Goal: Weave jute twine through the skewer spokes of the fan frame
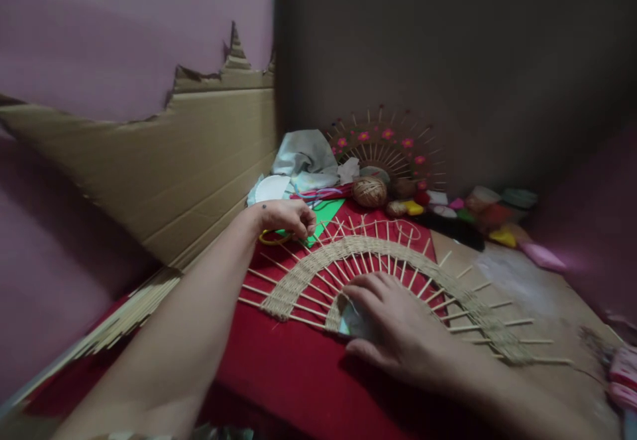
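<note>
A half-round fan frame of thin sticks with a woven twine band (343,247) lies in front of me, partly on red cloth. My left hand (293,218) is closed in a pinch at the stick tips on the fan's upper left. A thin strand of twine (405,223) loops over the tips and seems to run to those fingers. My right hand (385,320) lies over the fan's inner centre, fingers stretched and thumb apart. Beneath it shows part of a greyish, shiny piece (354,320); the rest is hidden.
Torn cardboard (199,141) leans at the left, above a bundle of sticks (119,324). At the back are a twine ball (369,192), a flower-decorated stick fan (381,145), grey cloth (304,154) and colourful bits. Yellow scissor handles (273,237) sit beside my left hand.
</note>
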Tool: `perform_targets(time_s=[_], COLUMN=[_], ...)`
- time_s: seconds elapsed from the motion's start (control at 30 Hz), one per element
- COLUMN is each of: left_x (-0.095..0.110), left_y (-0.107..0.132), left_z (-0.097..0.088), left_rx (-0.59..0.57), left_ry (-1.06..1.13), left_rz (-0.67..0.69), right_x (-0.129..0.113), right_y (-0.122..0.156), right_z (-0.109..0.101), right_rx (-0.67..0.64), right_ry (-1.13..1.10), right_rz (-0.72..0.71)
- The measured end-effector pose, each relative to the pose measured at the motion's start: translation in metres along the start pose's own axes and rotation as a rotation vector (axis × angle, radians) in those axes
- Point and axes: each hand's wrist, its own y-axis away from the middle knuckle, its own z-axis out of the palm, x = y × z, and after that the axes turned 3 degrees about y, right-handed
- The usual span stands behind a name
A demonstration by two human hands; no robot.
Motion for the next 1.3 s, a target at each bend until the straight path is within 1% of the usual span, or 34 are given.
perform_targets(time_s=[0.13, 0.3, 0.47, 0.57, 0.67, 0.8, 0.87, 0.97, 1.1, 1.17, 1.3], left_x=[0.005, -0.002, -0.003, 0.000, 0.002, 0.002, 0.001, -0.001, -0.003, -0.005, -0.009], left_y=[0.005, 0.014, 0.019, 0.021, 0.021, 0.023, 0.025, 0.029, 0.032, 0.032, 0.033], left_z=[0.007, 0.015, 0.018, 0.017, 0.016, 0.012, 0.010, 0.004, 0.000, 0.000, -0.001], left_rx=[-0.051, -0.063, -0.057, -0.026, 0.001, 0.066, 0.067, 0.030, -0.003, 0.008, 0.060], left_ry=[0.068, 0.229, 0.239, 0.236, 0.208, 0.200, 0.193, 0.157, 0.132, 0.142, 0.138], left_rz=[-0.039, -0.033, -0.053, -0.066, -0.051, -0.051, -0.068, -0.082, -0.058, -0.065, -0.136], right_x=[-0.004, -0.003, -0.002, -0.002, -0.002, -0.002, -0.001, 0.000, 0.000, 0.001, 0.001], right_y=[0.008, 0.007, 0.007, 0.006, 0.006, 0.006, 0.007, 0.007, 0.007, 0.007, 0.007], right_z=[0.004, 0.007, 0.007, 0.005, 0.002, 0.003, 0.005, 0.008, 0.008, 0.008, 0.009], right_rx=[0.010, 0.016, 0.039, 0.054, 0.044, 0.041, 0.057, 0.071, 0.064, 0.058, 0.061], right_ry=[0.081, 0.124, 0.153, 0.180, 0.194, 0.190, 0.179, 0.163, 0.161, 0.161, 0.151], right_rz=[0.019, 0.009, -0.032, -0.052, -0.069, -0.071, -0.066, -0.068, -0.062, -0.057, -0.046])
